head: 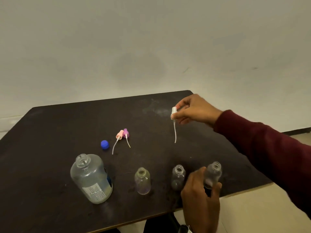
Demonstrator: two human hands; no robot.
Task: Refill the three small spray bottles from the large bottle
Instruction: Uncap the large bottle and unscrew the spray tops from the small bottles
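Note:
The large clear bottle stands uncapped at the front left of the dark table. Three small clear bottles stand open in a row: the left one, the middle one, and the right one, which my left hand grips low on its body. My right hand holds a white spray head in the air above the table, its thin tube hanging down. A pink spray head and a purple spray head lie side by side on the table.
A blue cap lies on the table left of the pink spray head. The table's right edge runs close to the right small bottle, with pale floor beyond. A plain wall rises behind the table.

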